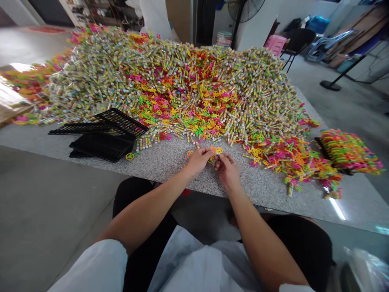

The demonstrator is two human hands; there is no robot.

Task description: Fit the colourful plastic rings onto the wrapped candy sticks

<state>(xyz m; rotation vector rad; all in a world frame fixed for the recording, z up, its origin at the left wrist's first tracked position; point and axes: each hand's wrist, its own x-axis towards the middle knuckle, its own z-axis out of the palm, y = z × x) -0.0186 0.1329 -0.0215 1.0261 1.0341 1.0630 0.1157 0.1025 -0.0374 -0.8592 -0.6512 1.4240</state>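
My left hand (199, 160) and my right hand (227, 170) meet near the front edge of the table, fingertips pinched. Between them is a small orange and yellow plastic loop piece (217, 150), gripped from both sides. Its exact shape is partly hidden by my fingers. A few bright loop pieces (189, 154) lie just beside my left hand. Beyond my hands spreads a huge heap of small clear tubes (258, 93) with yellow labels, mixed with pink, green, orange and yellow loop pieces (209, 121).
Black plastic racks (101, 146) lie stacked at the left on the speckled stone table (164, 162). At the right, a black rack holds rows of bright-topped tubes (349, 150), with a looser pile (304, 160) beside it. A pink stool (275, 44) and a fan (246, 10) stand behind.
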